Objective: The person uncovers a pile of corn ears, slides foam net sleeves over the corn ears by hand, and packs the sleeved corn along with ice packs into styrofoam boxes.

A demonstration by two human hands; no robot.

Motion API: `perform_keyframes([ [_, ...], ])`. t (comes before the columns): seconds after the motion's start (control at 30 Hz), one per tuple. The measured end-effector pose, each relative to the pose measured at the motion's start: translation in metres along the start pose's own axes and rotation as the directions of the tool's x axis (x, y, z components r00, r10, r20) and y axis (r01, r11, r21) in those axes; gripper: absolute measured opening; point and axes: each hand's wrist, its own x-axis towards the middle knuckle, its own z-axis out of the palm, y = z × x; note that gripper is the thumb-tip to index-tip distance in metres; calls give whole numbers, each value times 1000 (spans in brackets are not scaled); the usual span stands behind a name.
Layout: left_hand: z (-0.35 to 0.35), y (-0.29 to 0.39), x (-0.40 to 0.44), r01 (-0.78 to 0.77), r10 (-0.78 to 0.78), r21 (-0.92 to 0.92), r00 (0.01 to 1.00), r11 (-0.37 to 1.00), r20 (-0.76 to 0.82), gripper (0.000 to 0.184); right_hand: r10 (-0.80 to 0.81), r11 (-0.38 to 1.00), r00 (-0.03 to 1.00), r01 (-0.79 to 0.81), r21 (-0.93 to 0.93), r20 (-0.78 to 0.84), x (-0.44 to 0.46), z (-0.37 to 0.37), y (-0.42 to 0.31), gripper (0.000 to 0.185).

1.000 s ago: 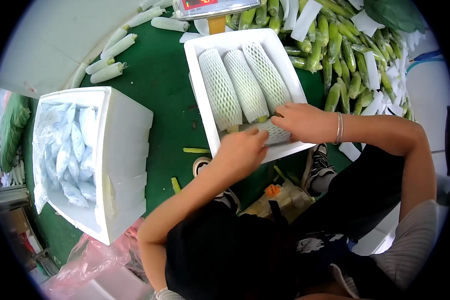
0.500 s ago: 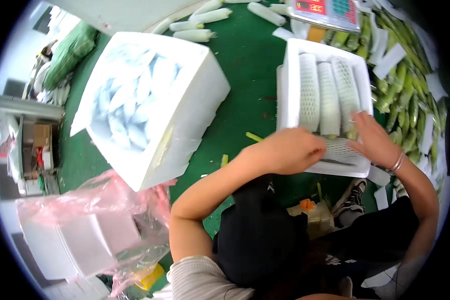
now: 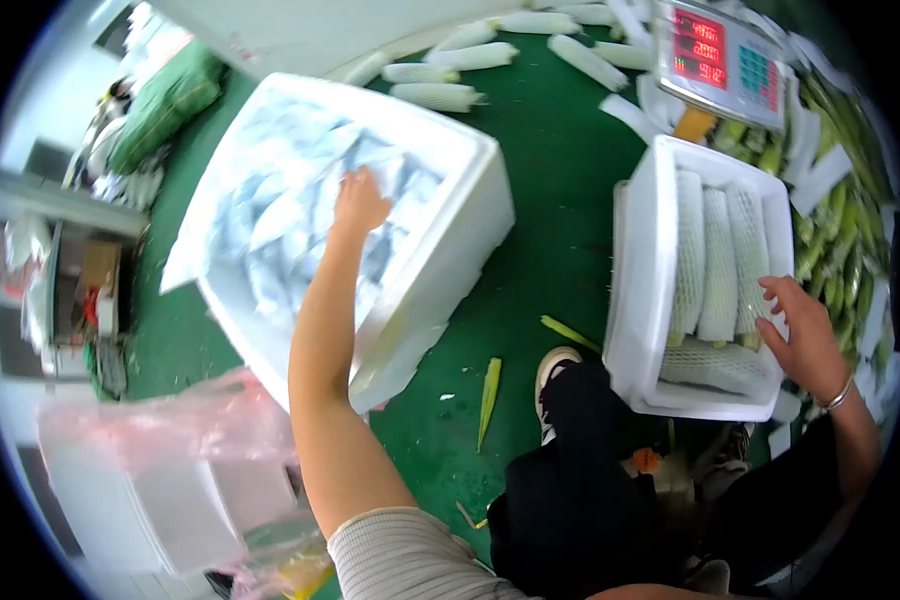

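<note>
My left hand (image 3: pixel 360 203) reaches into the large white foam box (image 3: pixel 440 225) at the left. Its fingers are bent in and pressed on a pale blue-white pouch, which looks like an ice pack (image 3: pixel 335 150), among many similar ones. My right hand (image 3: pixel 808 335) is open with fingers apart, over the right edge of the smaller white foam box (image 3: pixel 642 330). Inside that box, three long vegetables in white foam net sleeves (image 3: pixel 717 265) lie side by side. Another sleeved one (image 3: pixel 715 365) lies crosswise at the near end.
A scale with a red display (image 3: pixel 720 60) stands beyond the small box. Green long vegetables (image 3: pixel 840 230) are heaped at the right. Sleeved vegetables (image 3: pixel 440 96) lie on the green floor (image 3: pixel 550 180). Pink plastic film (image 3: pixel 170 420) covers foam boxes at lower left. A leaf scrap (image 3: pixel 489 400) lies nearby.
My left hand has moved from the small box's near end to the pouches in the large box. My right hand has drawn back to the box's right edge. The view has shifted.
</note>
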Motion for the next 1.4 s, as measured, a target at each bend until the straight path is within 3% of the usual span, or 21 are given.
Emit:
perform_keyframes([
  [0.07, 14, 15, 21, -9, 2, 148, 999, 989, 47, 68, 4, 998, 998, 1, 61, -68, -14, -7, 16, 27],
  [0.1, 53, 3, 31, 29, 9, 166, 974, 986, -226, 79, 118, 985, 993, -114, 131, -26, -24, -11, 22, 23],
  [0.13, 56, 3, 36, 46, -18, 139, 980, 989, -197, 83, 224, 954, 975, -222, 202, 14, -35, -12, 26, 20],
  [0.27, 32, 22, 42, 209, -208, -16, 965, 978, -157, 80, 286, 933, 955, -296, 207, 74, -72, -1, 37, 13],
  [0.33, 17, 12, 44, 176, -200, -310, 979, 934, -47, 85, 326, 916, 943, -332, 225, 63, -85, 2, 42, 12],
  [0.37, 17, -3, 40, 103, -151, -498, 987, 861, -57, 87, 336, 901, 940, -339, 270, 59, -94, 5, 47, 12],
  [0.43, -30, -9, 12, 237, -233, -781, 965, 577, 121, 75, 376, 853, 921, -387, 350, 102, -111, 7, 49, 12],
  [0.53, -119, 20, -45, 196, -351, -967, 928, 164, 128, 62, 421, 829, 900, -432, 355, 111, -131, -7, 33, 13],
  [0.6, -178, 61, -81, -6, -138, -973, 990, 230, -39, 78, 413, 806, 909, -392, 444, 54, -143, -4, 23, 13],
  [0.63, -209, 109, -92, -255, 161, -910, 964, 328, -212, 81, 366, 833, 930, -341, 436, 28, -147, 0, 22, 14],
  [0.67, -236, 161, -100, -346, 387, -867, 900, 359, -200, 80, 305, 847, 952, -260, 463, -23, -147, 8, 23, 14],
  [0.73, -249, 250, -113, -590, 730, -732, 657, 341, -190, 78, 298, 820, 952, -220, 528, -67, -144, 17, 27, 14],
  [0.77, -243, 293, -126, -519, 774, -794, 625, 316, -100, 77, 313, 817, 945, -217, 535, -95, -142, 16, 25, 13],
  [0.83, -213, 367, -135, -850, 932, -493, 312, 186, -187, 76, 309, 798, 937, -163, 580, -162, -144, 22, 33, 12],
  [0.93, -171, 444, -165, -895, 934, -272, 322, 353, 155, 70, 340, 807, 907, -144, 573, -250, -161, 23, 37, 13],
  [1.07, -142, 452, -198, -911, 941, -239, 336, 336, 43, 82, 332, 860, 906, -176, 478, -264, -182, 28, 40, 14],
  [1.1, -148, 448, -193, -894, 936, -283, 309, 346, 169, 79, 335, 887, 912, -221, 405, -237, -182, 30, 39, 16],
  [1.2, -139, 426, -186, -869, 946, -375, 284, 322, 154, 67, 111, 970, 864, 14, 244, -491, -144, 38, 30, 33],
  [1.23, -120, 419, -190, -917, 960, -299, 279, 263, -10, 54, 50, 985, 868, 37, 166, -493, -125, 45, 30, 41],
  [1.33, -99, 410, -180, -941, 969, -295, 210, 163, -132, 48, -61, 989, 872, 118, 87, -486, -65, 77, 43, 53],
  [1.4, -103, 404, -171, -900, 970, -378, 241, 216, -18, 41, 41, 965, 965, 29, 262, -259, -47, 89, 47, 61],
])
